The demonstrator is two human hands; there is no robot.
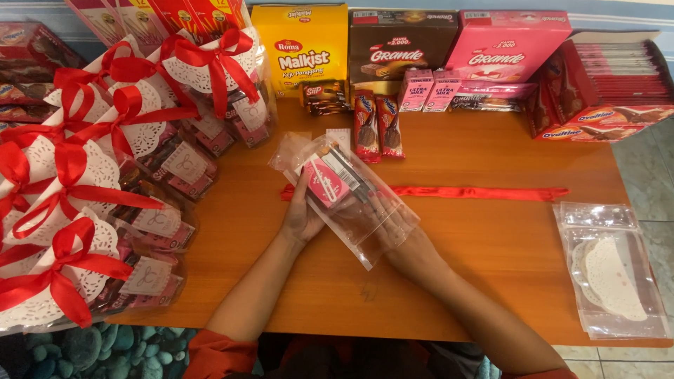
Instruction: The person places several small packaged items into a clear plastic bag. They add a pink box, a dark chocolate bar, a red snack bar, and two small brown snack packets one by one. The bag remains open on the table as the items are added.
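Nearest the camera are two bare arms with red sleeves at the bottom middle of the frame, reaching up over the wooden table [491,245]. The left hand [300,214] lies along the left side of a clear bag [351,200] in the middle of the frame, with its fingers close together and pressed flat on the plastic. The right hand [393,235] is under and partly inside the bag, and its fingers look spread out through the plastic, cupping the bag from below. Inside the bag are a pink pack [325,184] and a dark snack stick [347,175], so the bag is lifted a bit above the table and tilted. To do this well, I think the hands need to hold the bag's mouth wide, keep the snacks flat and side by side, and push them gently down to the closed end so the plastic does not tear. A long red ribbon [477,192] lies flat on the table just behind the bag. At the right are more clear bags with a white doily [614,277]. At the left of the frame sits a heap of finished packs [105,210] with red bows. Along the top stand a yellow box [300,45], a brown box [401,45] and a pink box [507,45].
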